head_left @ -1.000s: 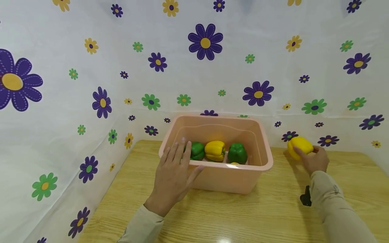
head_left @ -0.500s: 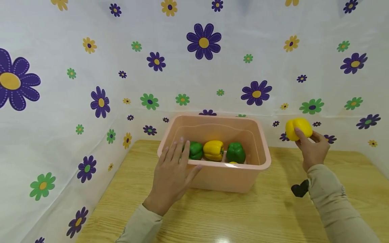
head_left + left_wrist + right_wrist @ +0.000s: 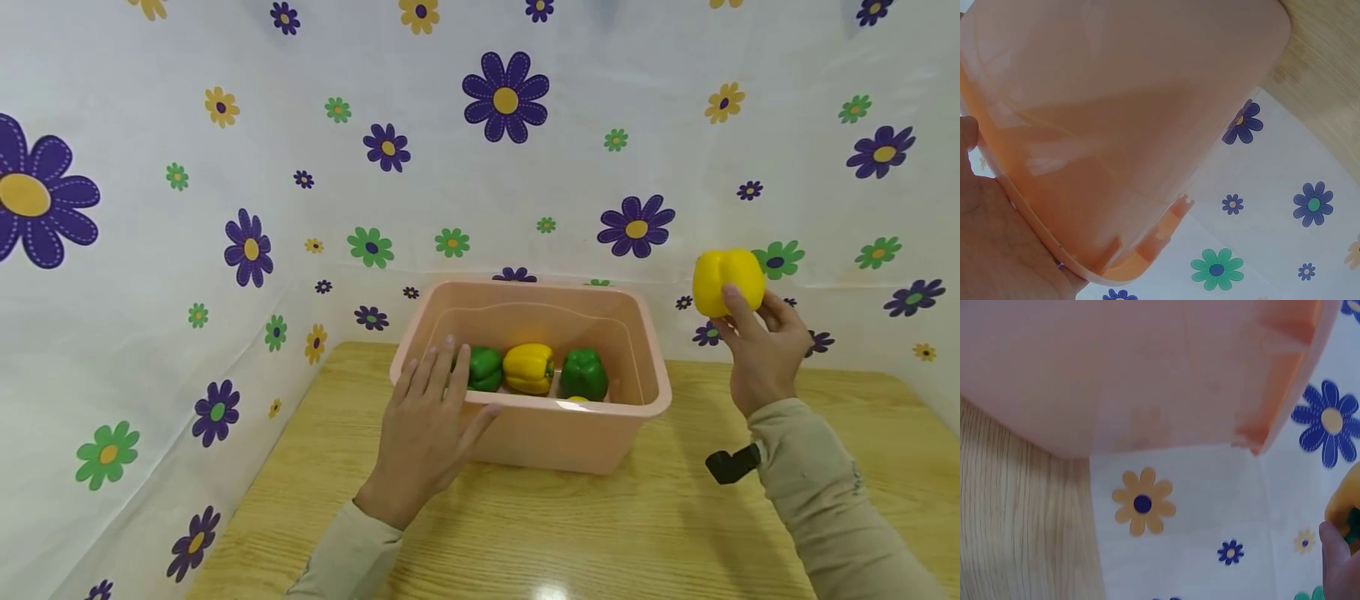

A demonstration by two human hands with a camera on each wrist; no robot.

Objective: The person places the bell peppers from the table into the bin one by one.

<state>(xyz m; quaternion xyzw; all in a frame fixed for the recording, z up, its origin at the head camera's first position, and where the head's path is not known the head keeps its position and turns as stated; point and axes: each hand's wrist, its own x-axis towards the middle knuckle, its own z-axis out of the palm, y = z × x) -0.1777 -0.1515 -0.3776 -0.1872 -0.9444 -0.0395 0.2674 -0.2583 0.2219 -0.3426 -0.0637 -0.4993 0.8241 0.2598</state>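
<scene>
My right hand (image 3: 768, 354) grips a yellow bell pepper (image 3: 729, 283), raised above the table to the right of a pink plastic bin (image 3: 540, 433). In the right wrist view that yellow pepper (image 3: 1342, 503) shows at the right edge, its green stem beside my thumb. My left hand (image 3: 423, 425) lies with straight fingers across the bin's front left rim. Inside the bin are a green bell pepper (image 3: 486, 369) partly behind my left fingers, a yellow one (image 3: 529, 368) in the middle and another green one (image 3: 584, 375). A sliver of yellow peeks over the front rim.
The bin stands on a wooden table (image 3: 525, 533), near its back edge. White cloth (image 3: 450, 192) printed with flowers hangs behind and along the left side. A black wrist device (image 3: 732, 463) sticks out from the right sleeve.
My right hand has lifted the yellow bell pepper from the table's back right and tilted it upward. My left hand has stayed on the rim.
</scene>
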